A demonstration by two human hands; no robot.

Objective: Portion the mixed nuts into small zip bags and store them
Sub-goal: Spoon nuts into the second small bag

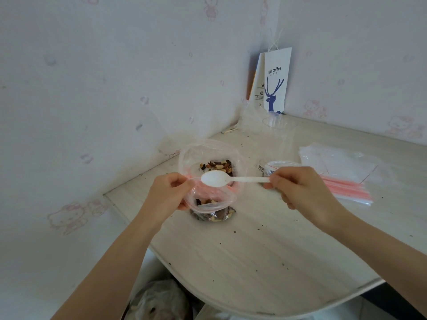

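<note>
Right hand [302,190] pinches spoon [231,179] over zip bag [208,204], left hand [171,192] gripping its rim; tabletop's [254,250] curved edge lies nearer.

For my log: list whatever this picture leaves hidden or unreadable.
Head view:
White plastic spoon: handle end inside right hand.
Stack of clear pink-strip zip bags: count unclear, overlapping, partly behind that hand.
White paper coffee bag: fine print too small.
Crumpled bag under the table: cut by bottom edge.

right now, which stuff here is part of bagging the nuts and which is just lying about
In the job: small zip bag, held by the left hand; white spoon, in the right hand; big bag of mixed nuts; stack of empty zip bags.
Lying about: coffee paper bag; clear plastic cup.
</note>
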